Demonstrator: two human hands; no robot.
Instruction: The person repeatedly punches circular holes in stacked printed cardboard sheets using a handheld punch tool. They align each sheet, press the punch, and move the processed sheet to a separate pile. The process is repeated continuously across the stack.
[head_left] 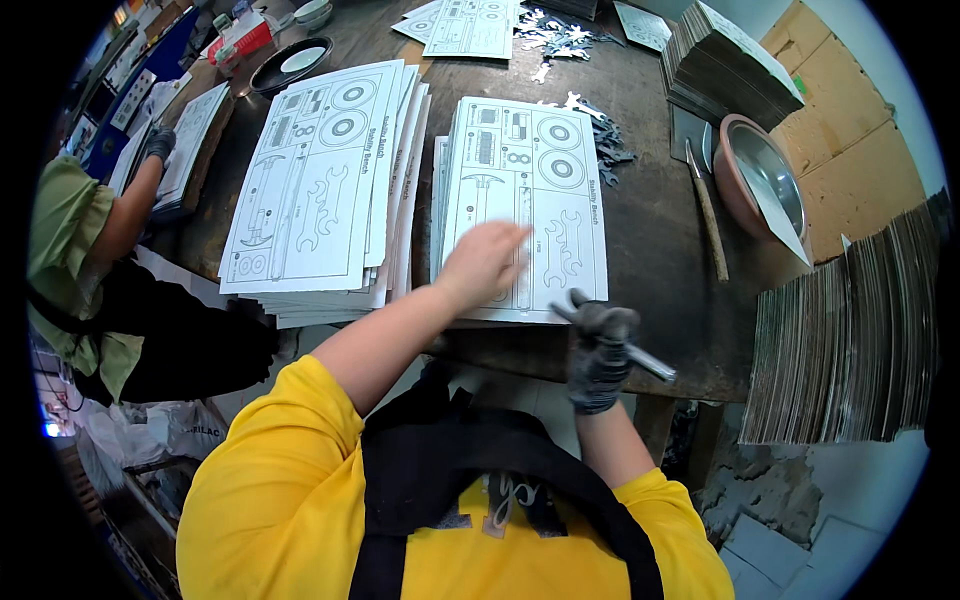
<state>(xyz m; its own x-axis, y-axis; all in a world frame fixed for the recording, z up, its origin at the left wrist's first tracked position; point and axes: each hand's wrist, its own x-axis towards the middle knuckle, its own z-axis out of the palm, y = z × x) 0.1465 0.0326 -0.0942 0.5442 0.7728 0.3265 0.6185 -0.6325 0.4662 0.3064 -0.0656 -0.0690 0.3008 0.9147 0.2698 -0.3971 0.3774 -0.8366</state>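
Observation:
A stack of printed sheets [470,215] lies before me, the top one showing line drawings of wrenches, a hammer and rings. Over its lower middle is my left hand [485,262], bare, slightly blurred, its fingers curled together; whatever they may hold cannot be made out. My right hand [602,345], in a grey glove, is closed around a silver metal rod-like tool [652,362] at the stack's lower right corner. One end of the tool points down to the right. To the left stands a taller, uneven stack of similar printed sheets [300,190].
Small grey wrench-shaped pieces [610,145] are scattered beyond the stack. On the right are a wooden-handled tool [712,225], a pinkish-brown bowl [735,175] and tall stacks of boards [850,330]. A black dish [290,68] sits far left. A co-worker in a green top [75,225] works at the left.

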